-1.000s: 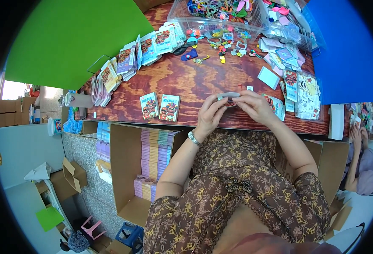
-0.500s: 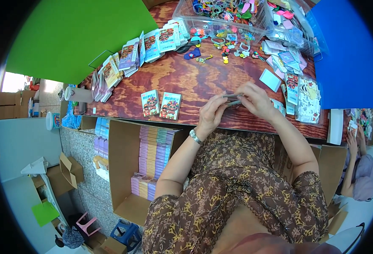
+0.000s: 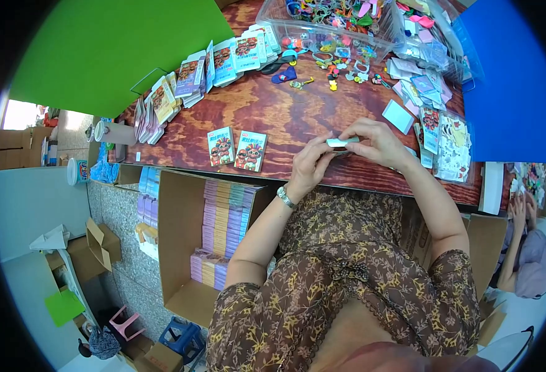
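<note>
Between both hands, over the table's near edge, is a small carton (image 3: 342,142) whose pale end shows; its other sides are hidden by fingers. My left hand (image 3: 312,163) is closed on its left side. Bent over its right end, my right hand (image 3: 375,144) has thumb and fingers pinching it. To the left, two small printed cartons (image 3: 221,147) with cartoon figures lie side by side, faces up. A white card-like piece (image 3: 398,116) lies beyond my right hand. Small trinkets (image 3: 333,79), a purple cloth-like piece (image 3: 283,75) among them, are scattered farther back.
Flattened cartons (image 3: 189,77) fan along the table's left and back. Clear bins (image 3: 329,31) of colourful trinkets stand at the back. Packets (image 3: 431,93) and a bag of stickers (image 3: 453,146) lie right. An open cardboard box (image 3: 183,248) with stacked cartons stands below left. A co-worker (image 3: 533,254) sits right.
The carton in my hands has been turned, so its pale end now faces up where a dark edge showed before. My right hand's fingers have shifted across its top.
</note>
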The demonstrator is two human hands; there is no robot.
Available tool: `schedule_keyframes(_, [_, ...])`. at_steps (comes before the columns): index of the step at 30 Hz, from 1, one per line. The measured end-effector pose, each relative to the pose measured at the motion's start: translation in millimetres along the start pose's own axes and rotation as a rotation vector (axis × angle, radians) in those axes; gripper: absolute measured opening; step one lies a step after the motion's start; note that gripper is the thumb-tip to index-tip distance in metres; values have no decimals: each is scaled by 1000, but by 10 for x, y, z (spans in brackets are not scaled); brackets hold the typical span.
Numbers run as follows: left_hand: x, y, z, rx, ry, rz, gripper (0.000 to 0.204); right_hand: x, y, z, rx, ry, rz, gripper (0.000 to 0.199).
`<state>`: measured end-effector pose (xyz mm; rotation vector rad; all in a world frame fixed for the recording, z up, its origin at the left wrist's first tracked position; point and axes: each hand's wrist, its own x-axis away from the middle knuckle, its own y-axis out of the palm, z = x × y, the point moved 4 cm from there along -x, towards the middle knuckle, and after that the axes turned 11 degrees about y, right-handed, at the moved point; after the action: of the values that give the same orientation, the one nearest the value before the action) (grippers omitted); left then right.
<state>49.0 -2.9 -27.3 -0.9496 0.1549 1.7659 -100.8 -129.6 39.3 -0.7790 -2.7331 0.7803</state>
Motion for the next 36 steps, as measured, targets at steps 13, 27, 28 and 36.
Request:
schedule_keyframes(13, [175,84,-108,116,-137,113,31,198,239,-107,360,-176,271,23])
schedule_keyframes(27, [47,21,51,-124,119,36,27,366,198,44,141,-26,290,24])
schedule_keyframes(28, [45,23,55,-127,132,34,26,387,211,59,153,-40,289,26])
schedule_keyframes(36, [67,24,36,-94,81,24,26,450,256,144,257,-211,330,34])
